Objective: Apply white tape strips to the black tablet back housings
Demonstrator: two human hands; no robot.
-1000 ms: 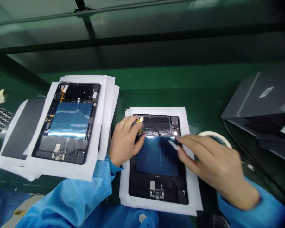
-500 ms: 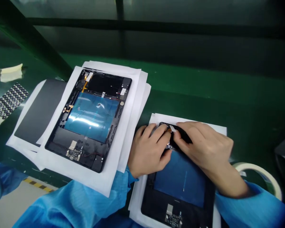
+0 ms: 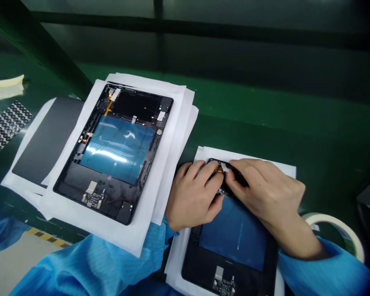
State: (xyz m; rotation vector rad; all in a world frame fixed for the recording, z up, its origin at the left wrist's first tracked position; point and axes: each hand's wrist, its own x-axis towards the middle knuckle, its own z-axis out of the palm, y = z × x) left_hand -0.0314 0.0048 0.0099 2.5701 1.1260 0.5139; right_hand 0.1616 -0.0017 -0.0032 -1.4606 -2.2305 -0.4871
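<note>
An opened tablet (image 3: 231, 236) with a blue film-covered middle lies on white sheets at the lower right. My left hand (image 3: 195, 199) is closed over its upper left corner, bent fingertips pressing near an orange flex cable. From the other side my right hand (image 3: 267, 191) reaches in, thumb and forefinger pinched at a small white tape strip (image 3: 224, 167) by that cable. The fingers partly hide the contact there. A small circuit board (image 3: 223, 284) shows at the tablet's lower end.
Left of my hands, a second opened tablet (image 3: 114, 152) rests on stacked white sheets (image 3: 169, 164). Beyond it are a dark grey sheet (image 3: 51, 139) and a card of round black pieces (image 3: 10, 125). A tape roll (image 3: 336, 224) lies by my right wrist. A blue sleeve (image 3: 4, 230) shows at the far left.
The camera view has shifted slightly, so the second tablet appears a little further left. Both hands keep nearly the same place, with only small finger movement at the tape strip.
</note>
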